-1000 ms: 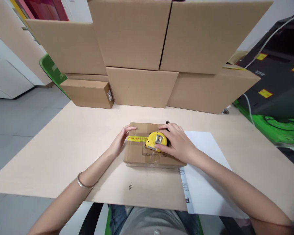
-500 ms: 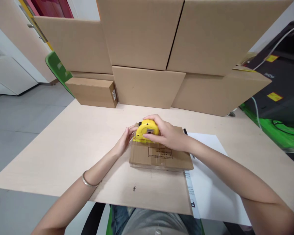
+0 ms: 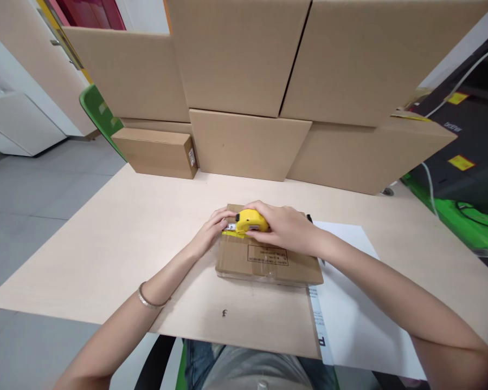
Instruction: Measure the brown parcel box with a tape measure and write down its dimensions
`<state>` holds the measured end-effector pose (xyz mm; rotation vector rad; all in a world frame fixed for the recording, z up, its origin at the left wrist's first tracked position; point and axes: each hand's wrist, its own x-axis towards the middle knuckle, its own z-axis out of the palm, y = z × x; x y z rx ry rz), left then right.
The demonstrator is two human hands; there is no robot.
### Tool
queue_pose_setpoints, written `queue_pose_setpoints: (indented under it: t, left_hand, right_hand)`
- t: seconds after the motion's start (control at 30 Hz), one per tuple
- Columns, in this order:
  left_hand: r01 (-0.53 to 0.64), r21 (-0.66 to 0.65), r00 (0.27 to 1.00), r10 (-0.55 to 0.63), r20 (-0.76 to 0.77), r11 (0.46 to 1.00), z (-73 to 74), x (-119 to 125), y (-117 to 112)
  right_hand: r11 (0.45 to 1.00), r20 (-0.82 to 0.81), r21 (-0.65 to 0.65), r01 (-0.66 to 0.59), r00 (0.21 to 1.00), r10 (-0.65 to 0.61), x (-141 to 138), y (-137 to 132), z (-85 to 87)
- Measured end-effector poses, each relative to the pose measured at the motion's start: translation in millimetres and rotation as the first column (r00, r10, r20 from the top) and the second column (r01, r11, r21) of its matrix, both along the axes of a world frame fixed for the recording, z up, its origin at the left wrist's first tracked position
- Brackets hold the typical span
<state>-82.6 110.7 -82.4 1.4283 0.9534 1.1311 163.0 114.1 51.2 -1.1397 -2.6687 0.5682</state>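
A yellow tape measure (image 3: 251,220) rests on top of a small taped cardboard box (image 3: 268,265), with my right hand (image 3: 284,227) wrapped round its case from the right. A short length of blade (image 3: 231,227) shows out of the left side of the case. The fingers of my left hand (image 3: 209,233) are closed on the blade's end by the box's left edge; the exact grip of the fingertips is partly hidden. Printed writing in a frame shows on the box's top, and a strip of clear tape runs over its near side.
White paper (image 3: 361,309) lies right of the box, and a black pen-like thing (image 3: 309,218) shows between them. Large cardboard panels (image 3: 248,143) stand along the table's back. A closed brown box (image 3: 156,154) sits back left. A black machine (image 3: 467,130) stands far right.
The tape measure case has moved a little to the right in my right hand, and a short stretch of blade now shows. My left hand has stayed at the box's left edge.
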Motion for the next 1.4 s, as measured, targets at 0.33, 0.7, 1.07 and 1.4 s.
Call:
queue_pose_setpoints:
  t: [0.33,0.7,1.07,1.4]
  left_hand:
    - [0.001,-0.025,0.992,-0.004,-0.124,1.0,10.8,-2.4,-2.9]
    - [0.009,-0.058,0.996,-0.014,-0.084,0.998,11.7,-3.1,-2.9]
    - [-0.009,-0.08,0.999,0.005,-0.051,0.997,15.5,-0.1,-4.8]
    - [0.007,-0.083,0.967,0.014,0.253,0.997,6.0,9.6,-3.0]
  right_hand:
    - [0.967,-0.237,-0.155,0.2,0.943,-0.233,133.3,-16.7,-3.8]
    - [0.944,-0.318,-0.174,0.28,0.891,-0.323,156.6,-28.1,-31.6]
    - [0.973,-0.244,-0.128,0.19,0.945,-0.217,120.5,-19.2,3.4]
    - [0.982,-0.19,0.031,-0.187,0.963,0.189,-16.6,13.1,13.5]
